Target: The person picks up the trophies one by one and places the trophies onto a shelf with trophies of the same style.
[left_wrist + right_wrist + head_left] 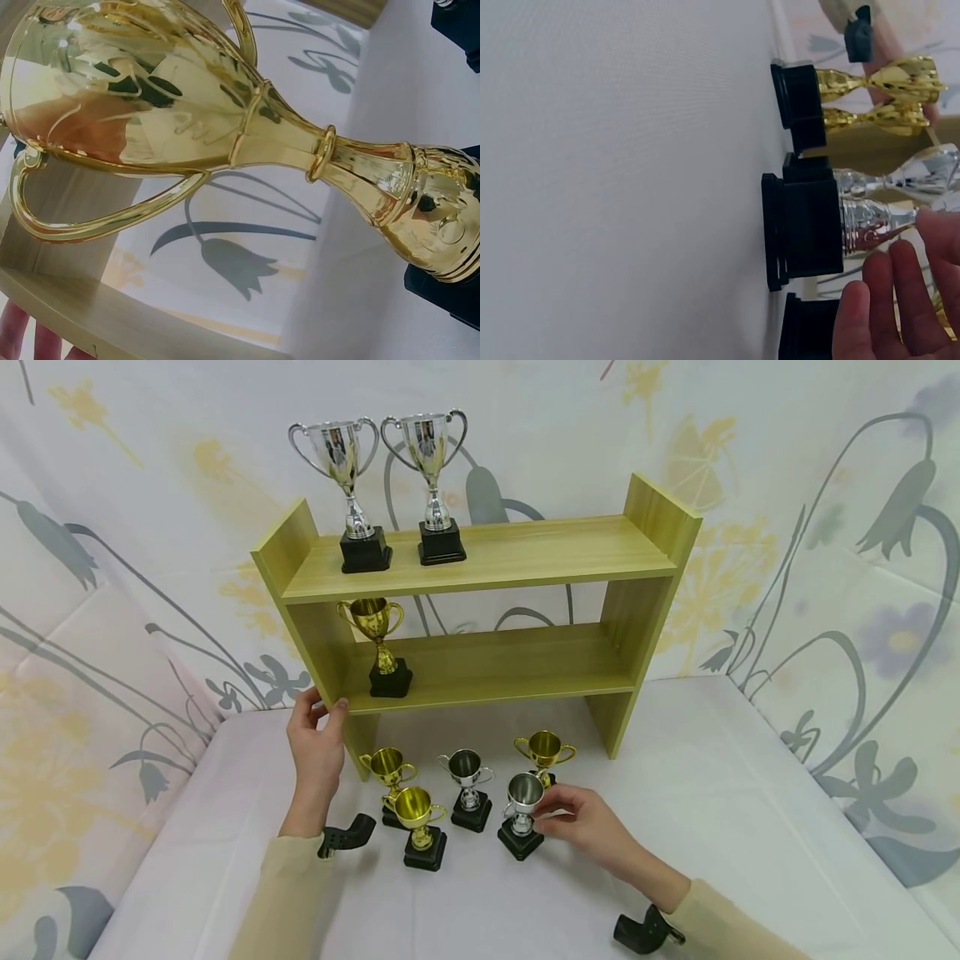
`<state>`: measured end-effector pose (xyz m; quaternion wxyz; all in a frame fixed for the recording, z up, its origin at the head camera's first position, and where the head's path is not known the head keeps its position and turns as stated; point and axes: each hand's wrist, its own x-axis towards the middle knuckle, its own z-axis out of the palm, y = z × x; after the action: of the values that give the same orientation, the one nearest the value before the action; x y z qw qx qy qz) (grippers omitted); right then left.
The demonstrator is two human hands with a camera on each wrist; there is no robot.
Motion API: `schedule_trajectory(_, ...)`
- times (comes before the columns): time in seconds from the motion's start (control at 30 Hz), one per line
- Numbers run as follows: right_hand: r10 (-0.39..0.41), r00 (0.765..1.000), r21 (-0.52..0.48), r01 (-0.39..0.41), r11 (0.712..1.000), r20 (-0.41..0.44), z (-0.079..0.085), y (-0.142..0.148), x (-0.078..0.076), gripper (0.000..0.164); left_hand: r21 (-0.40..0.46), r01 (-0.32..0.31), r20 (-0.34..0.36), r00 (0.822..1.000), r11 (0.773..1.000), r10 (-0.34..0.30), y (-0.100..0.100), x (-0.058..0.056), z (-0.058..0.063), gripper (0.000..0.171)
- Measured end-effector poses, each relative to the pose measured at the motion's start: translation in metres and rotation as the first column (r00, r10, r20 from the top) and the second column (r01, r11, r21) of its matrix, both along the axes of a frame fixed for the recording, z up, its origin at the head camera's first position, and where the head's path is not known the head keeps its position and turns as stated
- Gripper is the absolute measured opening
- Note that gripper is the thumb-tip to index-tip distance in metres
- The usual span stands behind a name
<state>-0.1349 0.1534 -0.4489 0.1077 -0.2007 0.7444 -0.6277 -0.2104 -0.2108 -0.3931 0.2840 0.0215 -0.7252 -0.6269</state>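
Note:
My left hand (317, 747) holds the left side panel of the wooden shelf (480, 581). The thumb is at the front edge, and several fingertips show beyond the panel in the left wrist view. My right hand (585, 822) pinches a small silver trophy cup (525, 791) by its stem. This cup's black base (802, 229) stands upright on the table. Beside it are another silver trophy (467, 767) and a gold trophy (546, 748), partly hidden behind it. Two more gold trophies, one behind (387, 765) and one in front (414, 808), stand near my left wrist.
Two tall silver trophies, a left one (337, 452) and a right one (427, 447), stand on the top shelf board. A gold trophy (373, 620) occupies the middle board's left end. Patterned cloth (825, 527) hangs behind; white cloth (712, 760) covers the table.

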Motion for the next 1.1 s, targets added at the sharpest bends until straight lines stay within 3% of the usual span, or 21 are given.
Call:
schedule_trajectory(0.47, 0.002, 1.000, 0.013, -0.002, 1.000, 0.027, -0.005, -0.012, -0.001, 0.034, 0.032, 0.000, -0.031, 1.000, 0.999, 0.001, -0.002, -0.003, -0.003, 0.031)
schedule_trajectory(1.1, -0.047, 0.999, 0.084, 0.047, 0.995, -0.004, -0.009, -0.018, -0.001, 0.026, 0.030, 0.006, -0.020, 1.000, 1.000, -0.006, -0.001, -0.001, -0.003, 0.032)
